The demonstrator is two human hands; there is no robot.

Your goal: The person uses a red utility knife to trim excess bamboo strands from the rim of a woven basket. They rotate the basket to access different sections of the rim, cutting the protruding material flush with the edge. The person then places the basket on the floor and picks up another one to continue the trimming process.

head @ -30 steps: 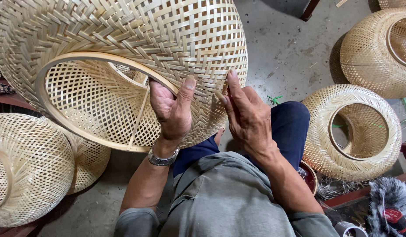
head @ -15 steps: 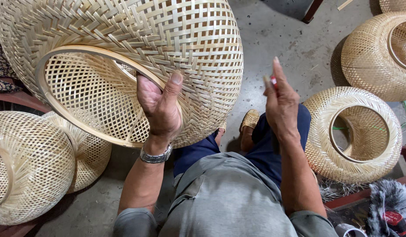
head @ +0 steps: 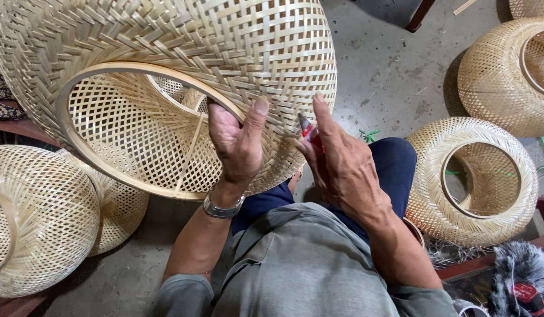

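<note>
Over the lap, the woven shade (head: 166, 88) rests tilted, fully woven with its rim hoop fitted. Left hand (head: 237, 144) clasps the rim. Right hand (head: 342, 167) grasps a red cutter (head: 307, 132) at the wall; trimming of ends appears to remain.

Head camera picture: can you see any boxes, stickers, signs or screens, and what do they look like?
No boxes, signs or screens in view.
One possible label: a small red patch with pale marks on a dark object beside the grey fluffy thing, bottom right corner; too small to be sure.
Everything else is pale woven bamboo baskets, like the big one that the left hand holds.
</note>
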